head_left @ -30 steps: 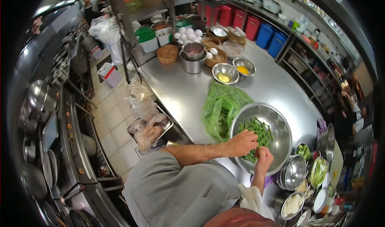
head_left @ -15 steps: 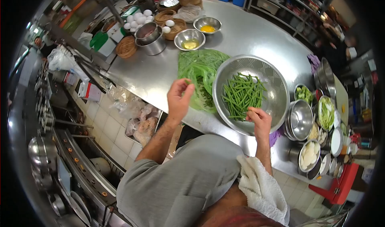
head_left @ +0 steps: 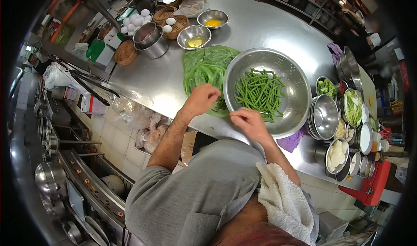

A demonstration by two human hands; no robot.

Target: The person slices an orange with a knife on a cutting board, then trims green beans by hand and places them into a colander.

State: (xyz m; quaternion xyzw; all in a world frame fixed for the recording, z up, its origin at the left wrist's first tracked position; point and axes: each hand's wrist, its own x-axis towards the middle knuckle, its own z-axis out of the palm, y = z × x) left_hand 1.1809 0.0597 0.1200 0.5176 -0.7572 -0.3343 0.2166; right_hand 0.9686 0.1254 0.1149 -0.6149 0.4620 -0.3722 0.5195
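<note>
Green beans (head_left: 260,93) lie in a loose heap inside a large perforated metal colander (head_left: 292,79) on the steel table. Left of the colander, touching or close against it, is a crumpled green plastic bag (head_left: 208,57). My left hand (head_left: 202,99) hovers above the bag's near part, its fingers curled and pinched together. At the colander's near left rim is my right hand (head_left: 249,121), closed with the fingertips pointing left. Anything small between the fingers of either hand is too hidden to make out. The bag's contents are mostly covered by my left hand.
Two metal bowls with egg (head_left: 194,36) stand beyond the bag, near white eggs (head_left: 137,20) and bamboo steamers (head_left: 178,25). To the right are stacked bowls (head_left: 325,119), a purple cloth (head_left: 292,141) and a bowl of pale slices (head_left: 336,155). Another person stands at far right.
My right hand has moved left from above the beans to the colander's near rim. My left hand has come slightly right, so the hands are closer together. The view has shifted a little.
</note>
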